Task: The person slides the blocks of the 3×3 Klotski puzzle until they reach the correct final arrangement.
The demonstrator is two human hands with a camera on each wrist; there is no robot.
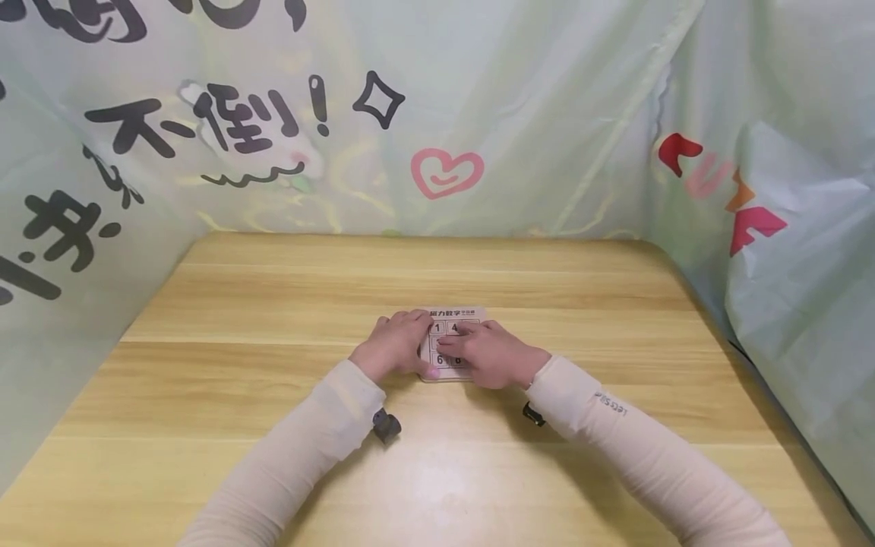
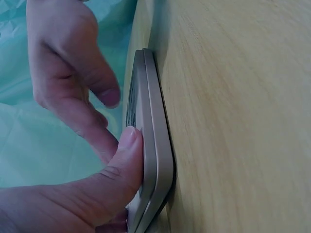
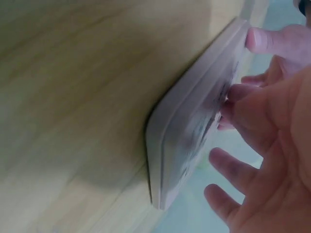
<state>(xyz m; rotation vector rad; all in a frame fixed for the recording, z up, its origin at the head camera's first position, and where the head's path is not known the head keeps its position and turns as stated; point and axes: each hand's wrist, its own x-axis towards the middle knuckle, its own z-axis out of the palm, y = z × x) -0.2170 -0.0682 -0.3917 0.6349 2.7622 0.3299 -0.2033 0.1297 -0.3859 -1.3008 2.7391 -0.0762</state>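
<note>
A flat, pale rectangular number board with rounded corners (image 1: 443, 360) lay on the light wood-grain counter (image 1: 444, 281), its upper face printed with boxed black digits (1, 4, 6 and 8 could be read between the fingers) under a line of dark characters. The left hand (image 1: 399, 342) grasped the board along its left side, the thumb pressed at the near corner and the fingers at the far end of that side. The right hand (image 1: 495, 355) reached over the face from the right, its fingers released and loosely spread, two of them held off the surface in the right wrist view. Behind the counter hung a pale green printed fabric backdrop (image 1: 547, 114) with a pink outlined heart (image 1: 447, 173).
</note>
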